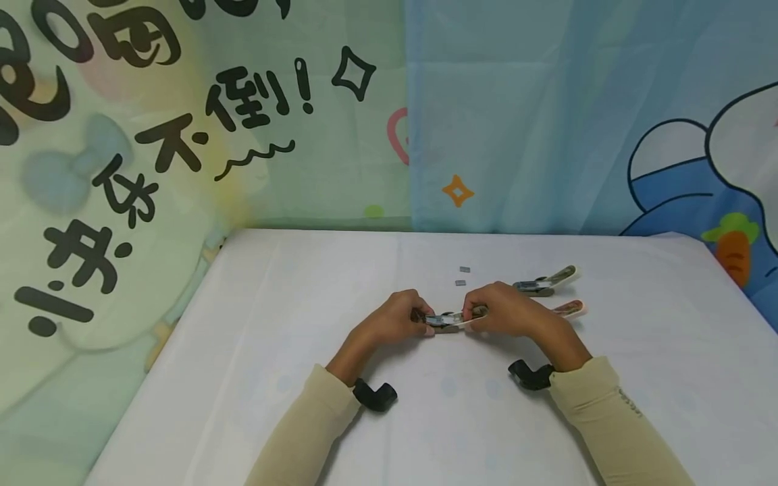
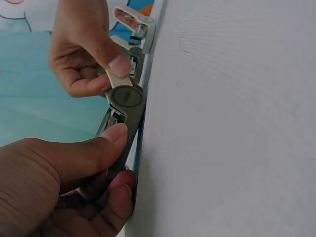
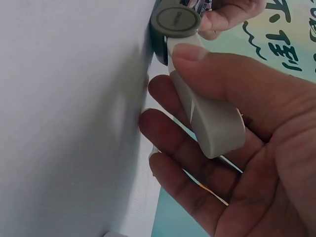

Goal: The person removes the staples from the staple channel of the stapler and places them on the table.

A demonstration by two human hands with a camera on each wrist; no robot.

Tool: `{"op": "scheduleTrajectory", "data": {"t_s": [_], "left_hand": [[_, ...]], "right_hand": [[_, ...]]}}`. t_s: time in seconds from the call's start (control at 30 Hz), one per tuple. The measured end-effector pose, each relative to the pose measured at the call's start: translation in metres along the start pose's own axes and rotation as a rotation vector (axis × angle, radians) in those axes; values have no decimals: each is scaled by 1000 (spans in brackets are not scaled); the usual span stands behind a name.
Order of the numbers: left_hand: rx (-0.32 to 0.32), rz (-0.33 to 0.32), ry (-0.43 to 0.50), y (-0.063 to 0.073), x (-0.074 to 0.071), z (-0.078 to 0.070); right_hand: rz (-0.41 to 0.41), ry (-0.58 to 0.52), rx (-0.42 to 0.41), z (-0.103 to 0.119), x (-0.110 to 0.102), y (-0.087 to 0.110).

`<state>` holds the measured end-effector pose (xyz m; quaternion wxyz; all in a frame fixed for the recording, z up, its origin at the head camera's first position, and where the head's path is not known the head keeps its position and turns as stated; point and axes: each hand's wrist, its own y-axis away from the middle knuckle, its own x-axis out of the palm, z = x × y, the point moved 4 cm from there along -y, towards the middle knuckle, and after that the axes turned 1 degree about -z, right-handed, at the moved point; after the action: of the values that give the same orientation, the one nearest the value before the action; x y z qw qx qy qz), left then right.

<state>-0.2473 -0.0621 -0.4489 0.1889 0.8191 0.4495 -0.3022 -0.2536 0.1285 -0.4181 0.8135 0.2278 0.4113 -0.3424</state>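
An olive and cream stapler (image 1: pixel 448 320) lies between both hands, low over the white table, with its cream handle arm swung up. My left hand (image 1: pixel 398 316) grips the olive end; in the left wrist view its thumb (image 2: pixel 113 138) presses near the metal part. The cream arm (image 3: pixel 217 126) is pinched by my right hand (image 1: pixel 504 309), thumb on one side and fingers behind, with the other fingers loosely bent. Behind the hands lie two short grey strips, like staples, a farther strip (image 1: pixel 464 269) and a nearer strip (image 1: pixel 460 283).
A second olive stapler (image 1: pixel 541 283) lies beyond my right hand, its arm raised. Partly hidden behind that hand is another stapler with a pinkish arm (image 1: pixel 571 308). The white table (image 1: pixel 292 337) meets printed cloth (image 1: pixel 498 121) at the back and left.
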Motion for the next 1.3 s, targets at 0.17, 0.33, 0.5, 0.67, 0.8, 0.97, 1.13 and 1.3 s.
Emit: {"op": "scheduleTrajectory", "data": {"t_s": [0.17, 0.33, 0.5, 0.67, 0.8, 0.97, 1.13, 1.3], "left_hand": [[-17, -4, 2, 0, -1, 2], [-35, 4, 5, 2, -1, 1], [-41, 1, -10, 3, -1, 2], [-37, -6, 1, 3, -2, 2], [-38, -4, 7, 4, -2, 2], [-33, 1, 4, 4, -1, 0], [-28, 1, -19, 3, 0, -3], [-8, -5, -75, 3, 0, -7]], "right_hand": [[23, 17, 8, 5, 0, 0], [-54, 31, -57, 17, -3, 2], [-231, 1, -170, 39, -3, 3], [-180, -83, -163, 46, 12, -3], [-167, -36, -137, 43, 20, -7], [-152, 49, -116, 45, 22, -10], [-144, 131, -87, 48, 23, -12], [-166, 124, -11, 49, 24, -14]]}}
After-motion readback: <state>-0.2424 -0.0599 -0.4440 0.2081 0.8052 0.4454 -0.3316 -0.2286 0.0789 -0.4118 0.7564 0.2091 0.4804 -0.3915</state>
